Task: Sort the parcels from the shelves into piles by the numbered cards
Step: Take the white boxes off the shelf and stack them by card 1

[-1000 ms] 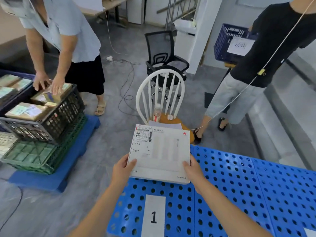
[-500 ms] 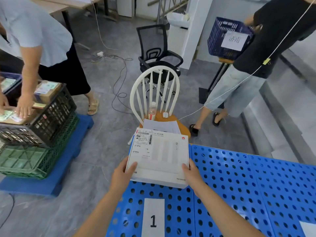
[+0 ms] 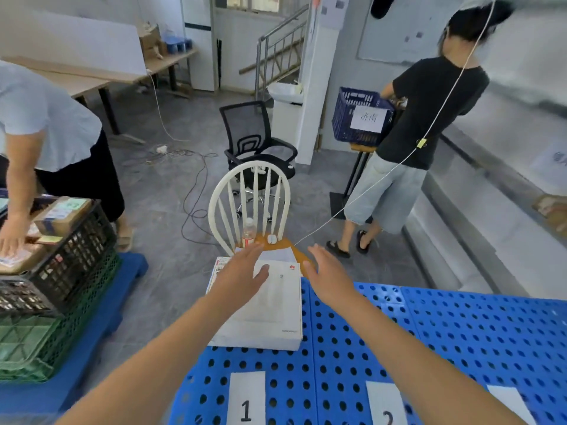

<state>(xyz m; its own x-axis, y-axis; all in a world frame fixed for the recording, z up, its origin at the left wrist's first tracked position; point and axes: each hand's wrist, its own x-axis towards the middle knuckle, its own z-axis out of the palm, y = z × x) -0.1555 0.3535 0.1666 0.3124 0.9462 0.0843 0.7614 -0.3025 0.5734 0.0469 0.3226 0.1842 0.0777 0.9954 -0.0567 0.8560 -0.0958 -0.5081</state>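
A flat white parcel box (image 3: 270,314) with a shipping label lies on the blue perforated platform (image 3: 460,348), just beyond the card marked 1 (image 3: 246,400). The card marked 2 (image 3: 385,404) lies to its right, and a third card (image 3: 506,403) further right. My left hand (image 3: 242,277) hovers over the parcel's far left part with fingers spread and holds nothing. My right hand (image 3: 328,276) is lifted beside the parcel's far right corner, fingers straight, also holding nothing.
A white spindle chair (image 3: 250,207) with a bottle and papers stands right behind the platform. Stacked black and green crates (image 3: 58,286) with parcels sit at left, where a person reaches in. Another person stands at right by a blue crate (image 3: 359,119).
Both hands have let go of the white parcel, which now lies on the platform past card 1. The hands have lifted and opened, and my view has tilted up.
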